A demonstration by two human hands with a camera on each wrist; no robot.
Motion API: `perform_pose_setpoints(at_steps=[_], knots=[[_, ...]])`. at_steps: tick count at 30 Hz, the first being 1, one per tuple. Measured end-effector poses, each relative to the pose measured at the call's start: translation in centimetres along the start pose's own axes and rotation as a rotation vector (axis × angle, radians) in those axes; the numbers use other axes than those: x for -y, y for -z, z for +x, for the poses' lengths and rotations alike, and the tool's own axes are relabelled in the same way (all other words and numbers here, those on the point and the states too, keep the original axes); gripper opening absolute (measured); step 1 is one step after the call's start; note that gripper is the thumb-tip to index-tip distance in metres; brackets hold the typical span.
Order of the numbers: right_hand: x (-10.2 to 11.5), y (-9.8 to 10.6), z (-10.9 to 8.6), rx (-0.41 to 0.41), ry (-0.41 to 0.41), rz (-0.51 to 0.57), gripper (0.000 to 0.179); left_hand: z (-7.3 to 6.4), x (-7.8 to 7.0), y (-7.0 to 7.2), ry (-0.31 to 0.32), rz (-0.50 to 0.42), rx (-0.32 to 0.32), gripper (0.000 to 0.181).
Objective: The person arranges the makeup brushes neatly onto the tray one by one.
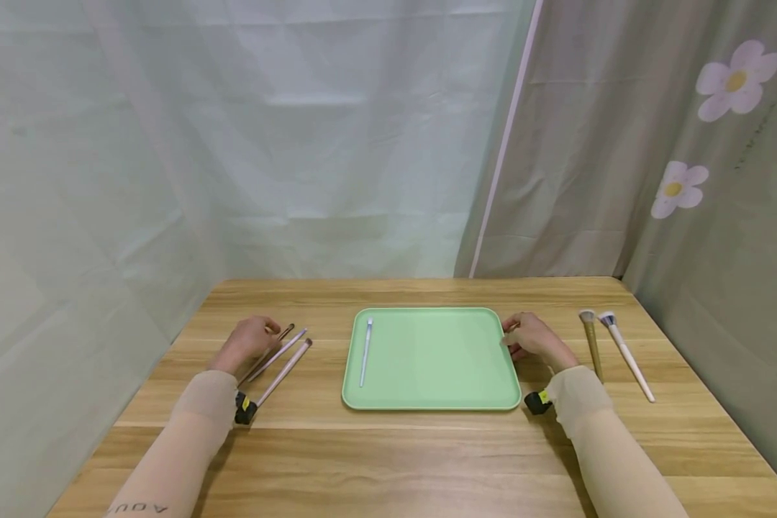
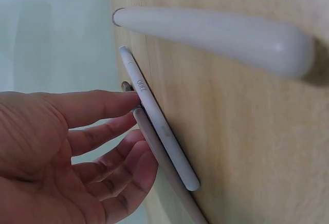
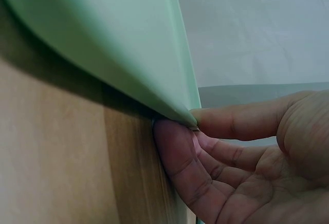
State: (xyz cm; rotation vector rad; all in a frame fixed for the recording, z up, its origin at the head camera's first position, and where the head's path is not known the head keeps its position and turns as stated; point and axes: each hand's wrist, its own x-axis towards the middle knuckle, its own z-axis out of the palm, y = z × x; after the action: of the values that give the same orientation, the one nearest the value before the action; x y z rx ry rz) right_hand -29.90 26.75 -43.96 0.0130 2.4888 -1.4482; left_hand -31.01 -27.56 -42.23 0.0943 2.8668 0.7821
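My left hand (image 1: 251, 338) is at the left group of makeup brushes, its thumb and forefinger closing about the slim brown-handled brush (image 2: 163, 157) near its dark head. Beside that lies a thin white brush (image 2: 162, 124) with lettering on its handle. A thicker pale brush (image 2: 216, 34) with a dark tip lies nearer the middle of the table. On the other side, my right hand (image 1: 532, 338) pinches the right rim of a light green tray (image 1: 440, 360), thumb above and fingers below the edge. A slim white brush (image 1: 365, 352) lies in the tray's left part.
Two larger brushes lie right of my right hand: one with a gold-brown handle (image 1: 592, 345) and one with a white handle (image 1: 631, 363). The wooden table (image 1: 401, 460) ends at hanging curtains (image 1: 337, 158) behind and at both sides.
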Motion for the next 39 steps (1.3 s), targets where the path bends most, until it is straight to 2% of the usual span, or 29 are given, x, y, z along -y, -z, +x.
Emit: perform_pose_setpoints(at_steps=[15,39], knots=[[0.19,0.08,-0.03,-0.002,0.005,-0.010,0.040,0.04,0.33,-0.26,-0.042,0.023,-0.063,0.029],[0.14,0.04,-0.26,0.002,-0.005,0.000,0.037,0.07,0.22,-0.38,-0.032,0.030,-0.070,0.029]])
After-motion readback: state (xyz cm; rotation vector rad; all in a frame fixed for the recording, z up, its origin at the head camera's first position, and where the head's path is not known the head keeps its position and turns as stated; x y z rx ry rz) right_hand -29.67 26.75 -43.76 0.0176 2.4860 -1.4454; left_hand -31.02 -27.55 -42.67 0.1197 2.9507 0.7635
